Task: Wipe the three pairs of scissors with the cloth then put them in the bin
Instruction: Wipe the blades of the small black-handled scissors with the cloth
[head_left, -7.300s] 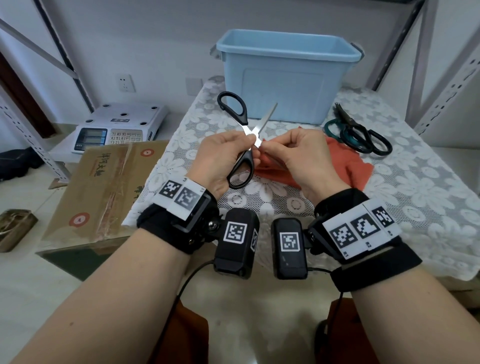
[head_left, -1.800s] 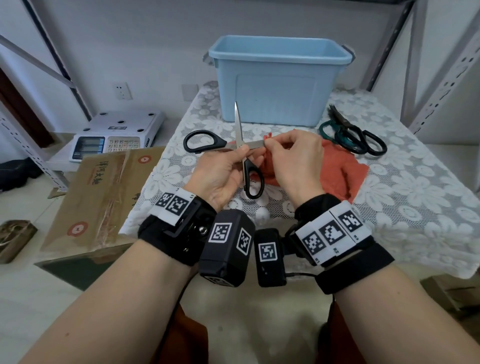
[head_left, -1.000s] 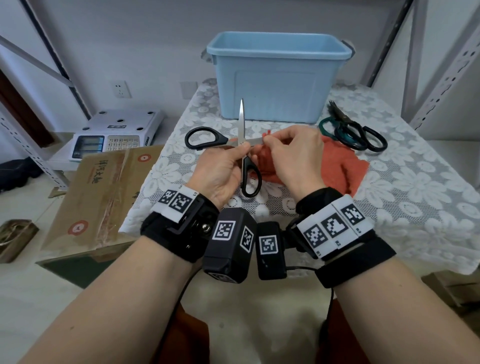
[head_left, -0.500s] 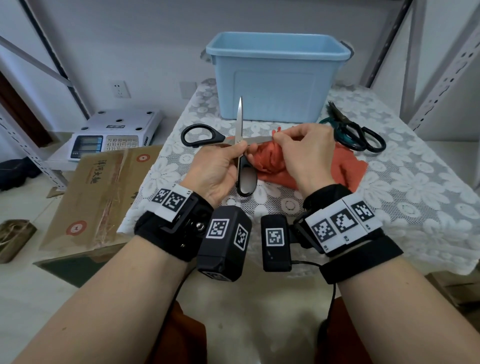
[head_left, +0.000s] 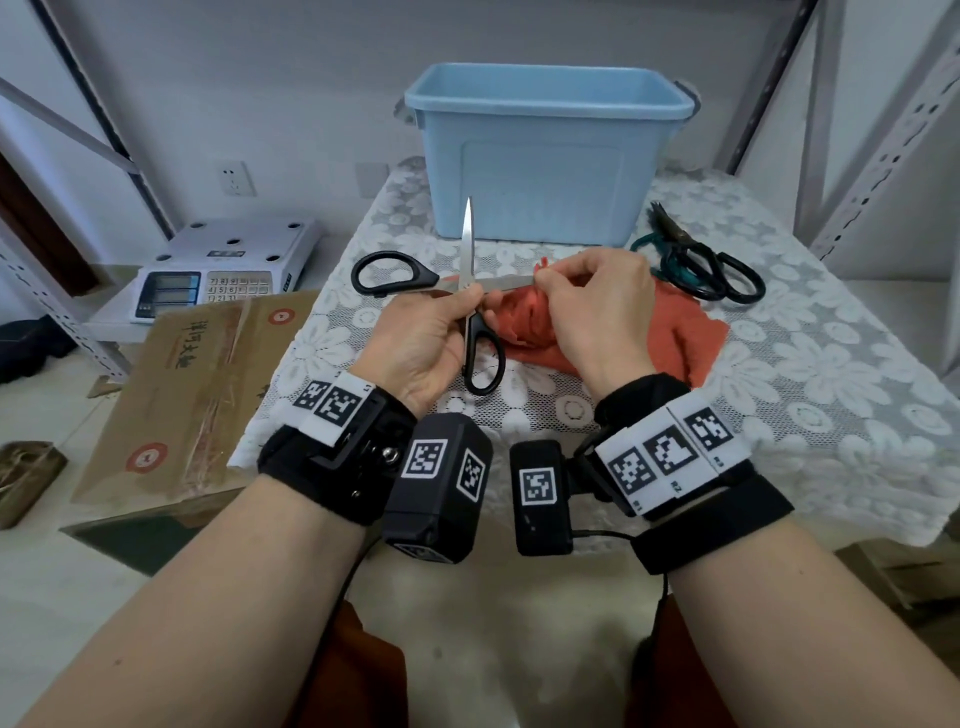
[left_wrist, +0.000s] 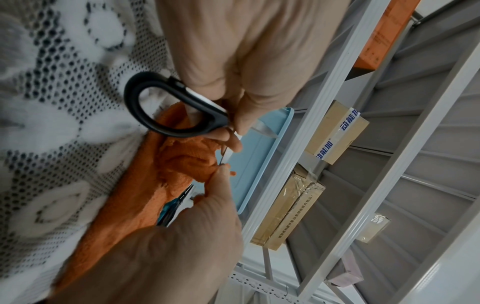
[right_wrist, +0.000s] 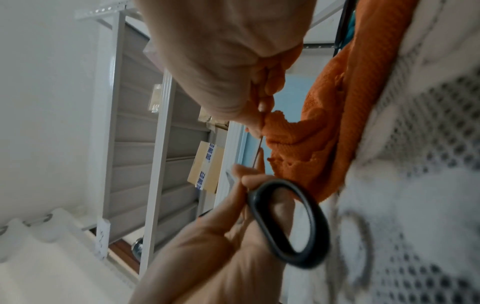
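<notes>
Looking down from the head view: left hand (head_left: 423, 338) pinched on the pivot of black-handled scissors (head_left: 470, 291) spread wide, one blade upright, the other lying level toward the right hand (head_left: 597, 306), whose fingers clamp a fold of orange cloth (head_left: 680, 338) on that level blade near its tip. Bin (head_left: 545, 156) standing at the far side of the lace-covered table (head_left: 831, 395); two more pairs of scissors (head_left: 701, 260) lying to its right, apparently unwiped.

Seen from the left wrist: thumb and fingers closed on the metal just past the black loop, cloth (left_wrist: 187, 158) bunched at the blade.

Seen from the right wrist: fingertips (right_wrist: 262, 107) squeezing cloth round the thin blade edge.

Judged as wiping the first pair. Next: drawing the cloth off the tip, away from the edge, then closing the blades before the drop into the bin.
</notes>
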